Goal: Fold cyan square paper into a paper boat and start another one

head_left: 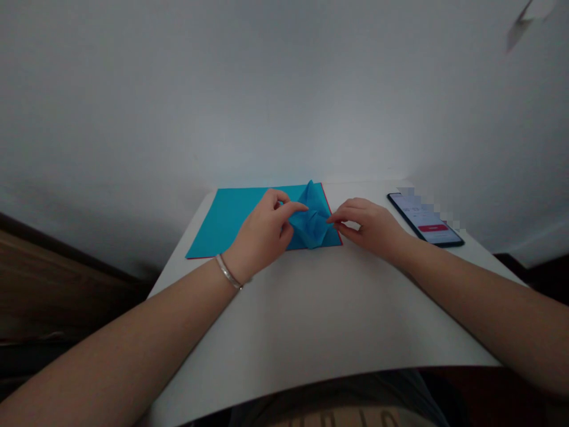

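A partly folded blue paper piece (312,220) rests on the right end of a flat stack of blue paper sheets (226,220) on the white table (311,314). My left hand (263,234), with a silver bracelet at the wrist, pinches the folded piece from the left, thumb and forefinger closed on its upper edge. From the right, my right hand (371,225) pinches its right corner with the fingertips.
A phone (424,218) with a lit screen lies face up at the table's far right. A pale wall rises directly behind the table. Dark wooden furniture stands low at the left. The table's near edge is close to my body.
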The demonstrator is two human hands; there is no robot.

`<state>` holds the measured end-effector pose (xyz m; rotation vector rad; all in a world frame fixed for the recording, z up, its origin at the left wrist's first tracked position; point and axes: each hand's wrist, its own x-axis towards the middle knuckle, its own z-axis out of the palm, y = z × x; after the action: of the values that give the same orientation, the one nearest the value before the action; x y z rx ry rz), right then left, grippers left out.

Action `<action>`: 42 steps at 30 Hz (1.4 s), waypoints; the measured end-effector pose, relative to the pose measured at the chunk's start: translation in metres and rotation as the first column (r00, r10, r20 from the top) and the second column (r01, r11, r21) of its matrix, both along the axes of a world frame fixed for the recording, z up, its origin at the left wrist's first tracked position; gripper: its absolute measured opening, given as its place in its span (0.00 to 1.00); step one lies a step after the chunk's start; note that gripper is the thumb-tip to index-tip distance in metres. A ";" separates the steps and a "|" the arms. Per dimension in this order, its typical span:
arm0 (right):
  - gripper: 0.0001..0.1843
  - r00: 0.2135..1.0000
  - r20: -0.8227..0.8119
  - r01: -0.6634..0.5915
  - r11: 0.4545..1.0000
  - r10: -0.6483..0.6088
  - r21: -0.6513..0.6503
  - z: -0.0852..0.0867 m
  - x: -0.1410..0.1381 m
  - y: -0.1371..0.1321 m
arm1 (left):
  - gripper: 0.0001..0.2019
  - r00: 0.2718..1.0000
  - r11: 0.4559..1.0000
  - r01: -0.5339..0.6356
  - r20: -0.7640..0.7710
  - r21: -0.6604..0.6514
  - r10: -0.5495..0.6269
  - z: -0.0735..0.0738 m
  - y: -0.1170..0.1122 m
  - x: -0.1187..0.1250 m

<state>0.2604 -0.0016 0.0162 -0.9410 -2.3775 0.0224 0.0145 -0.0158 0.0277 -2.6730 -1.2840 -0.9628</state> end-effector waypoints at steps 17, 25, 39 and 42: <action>0.14 0.993 0.052 0.116 0.968 -0.107 -0.221 0.012 -0.029 -0.030 | 0.15 0.986 1.000 0.005 -0.167 0.029 0.000 -0.010 0.010 0.003; 0.11 0.973 -0.007 0.230 0.971 -0.231 -0.072 0.014 -0.016 -0.029 | 0.25 0.984 0.988 -0.106 -0.129 0.115 0.120 -0.009 0.007 0.001; 0.10 0.908 -0.204 0.243 0.858 -0.365 -0.453 -0.015 0.021 0.004 | 0.18 0.979 0.970 -0.187 -0.108 -0.155 0.171 -0.013 0.014 -0.010; 0.11 0.862 -0.284 0.193 0.788 -0.421 -0.585 -0.016 0.021 0.007 | 0.13 0.976 0.948 -0.215 -0.012 -0.234 0.218 -0.010 0.013 -0.007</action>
<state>0.2813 0.0050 0.0001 -1.4302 -1.8190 0.7277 0.0071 -0.0029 0.0176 -2.6111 -1.7522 -0.8512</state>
